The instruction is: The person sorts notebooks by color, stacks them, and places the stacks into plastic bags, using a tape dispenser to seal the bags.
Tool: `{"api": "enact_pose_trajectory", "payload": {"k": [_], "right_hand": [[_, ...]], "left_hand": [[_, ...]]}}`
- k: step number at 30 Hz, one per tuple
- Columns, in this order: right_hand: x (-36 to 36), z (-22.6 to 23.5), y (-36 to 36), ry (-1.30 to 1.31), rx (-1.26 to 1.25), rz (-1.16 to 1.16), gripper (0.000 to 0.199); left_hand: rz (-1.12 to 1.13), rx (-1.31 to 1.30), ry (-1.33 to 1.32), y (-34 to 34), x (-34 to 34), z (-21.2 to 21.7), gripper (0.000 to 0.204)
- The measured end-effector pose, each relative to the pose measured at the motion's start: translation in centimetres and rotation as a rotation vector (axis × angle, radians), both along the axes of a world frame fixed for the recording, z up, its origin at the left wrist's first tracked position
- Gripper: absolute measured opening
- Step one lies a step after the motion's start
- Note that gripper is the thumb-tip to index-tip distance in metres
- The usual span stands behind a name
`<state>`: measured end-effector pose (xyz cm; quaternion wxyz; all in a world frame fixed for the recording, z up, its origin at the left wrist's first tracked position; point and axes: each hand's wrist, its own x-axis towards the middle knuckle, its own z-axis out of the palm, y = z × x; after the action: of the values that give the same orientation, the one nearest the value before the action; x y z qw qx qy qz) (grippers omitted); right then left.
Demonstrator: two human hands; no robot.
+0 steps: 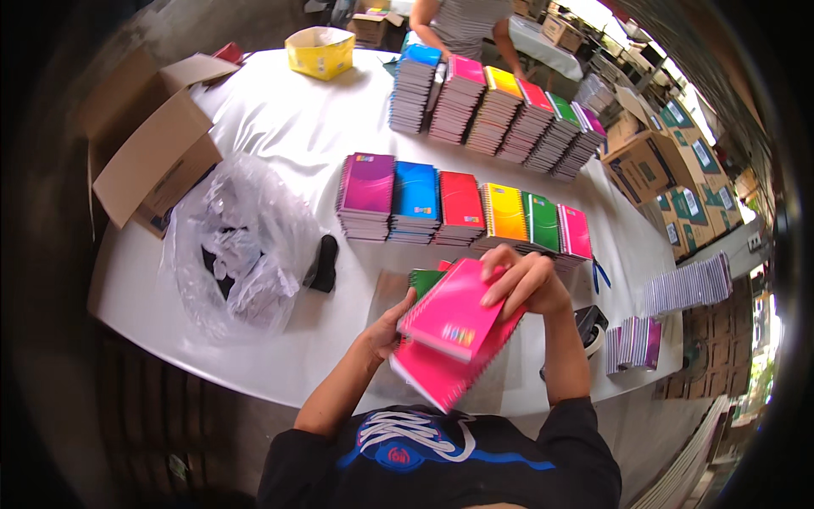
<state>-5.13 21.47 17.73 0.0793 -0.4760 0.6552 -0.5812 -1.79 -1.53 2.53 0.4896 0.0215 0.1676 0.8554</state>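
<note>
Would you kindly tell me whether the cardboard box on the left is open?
Open: the cardboard box has its flaps spread outward.

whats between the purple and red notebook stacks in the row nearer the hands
The head view shows a blue notebook stack between the purple stack and the red stack.

big glossy white tbl (pixel 153 314), curved front edge, sheen at far l side; 2nd white-topped tbl (pixel 547 53) behind. grey flr (pixel 246 416) below. bright light (pixel 604 12) upper r & down r side.
</note>
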Motion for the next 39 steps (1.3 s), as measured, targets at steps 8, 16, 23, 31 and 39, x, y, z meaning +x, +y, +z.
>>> {"api": "enact_pose_trajectory", "payload": {"k": [8,16,23,31,39], "right_hand": [[-1.2,0.1,-4.5,0.091,0.599,0.271,0.032],[-9.4,-1.6,-11.6,0.242,0.489,-0.398,0.056],[-13.0,-12.5,-15.8,0.667,0.694,-0.764,0.039],[-13.5,-10.7,-15.7,0.812,0.498,-0.856,0.025],[-10.1,-5.1,-13.3,0.168,-0.222,-0.839,0.017]], "left_hand": [[-0.096,0.17,-0.128,-3.1,3.0,-0.3,0.072],[0.069,0.124,-0.231,-6.2,4.4,-2.7,0.053],[0.222,-0.202,-0.161,-9.7,4.5,-4.1,0.051],[0.345,-0.261,-0.164,-11.5,2.4,-4.7,0.052],[0.249,-0.111,-0.133,-11.7,0.5,-4.5,0.052]]}}
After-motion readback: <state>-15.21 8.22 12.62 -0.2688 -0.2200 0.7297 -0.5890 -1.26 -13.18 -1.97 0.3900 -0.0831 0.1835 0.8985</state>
